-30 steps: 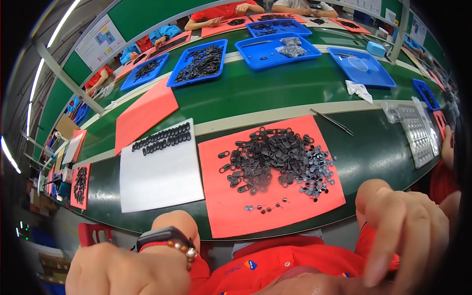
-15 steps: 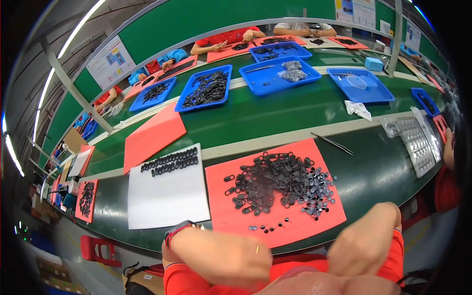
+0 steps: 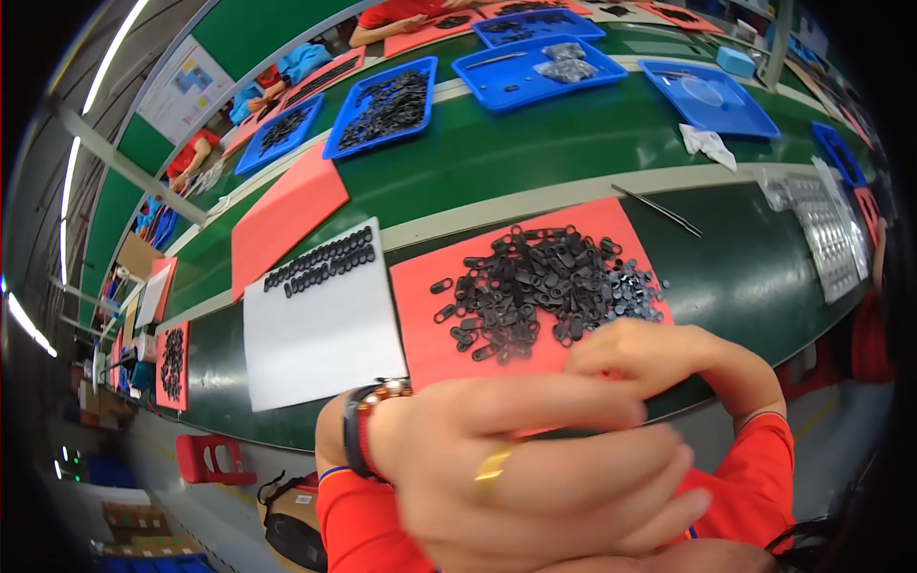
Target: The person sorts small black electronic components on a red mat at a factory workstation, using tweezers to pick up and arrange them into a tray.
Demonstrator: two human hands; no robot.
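Large and close at the bottom, my left hand (image 3: 535,458) is raised with its fingers curled together. It wears a gold ring and a dark wristband, and its palm side is hidden. My right hand (image 3: 635,355) bends down over the near right part of a red foam mat (image 3: 430,358), its fingers closed and their tips out of sight. Just beyond it lie small shiny round discs (image 3: 632,294). Left of them is a heap of black oblong pieces with a hole at one end (image 3: 525,286). More such pieces (image 3: 320,260) stand in two rows on a white foam sheet (image 3: 320,344).
Tweezers (image 3: 659,210) lie beyond the mat. Blue trays (image 3: 382,110) with black pieces stand across the green table, beside a folded red sheet (image 3: 287,220). A clear blister tray (image 3: 821,239) is at the right. People work on the far side. A red stool (image 3: 212,458) stands lower left.
My left hand has come up and closer, looming larger. My right hand has moved left and forward onto the mat's near right part, beside the discs. The view has tilted downward.
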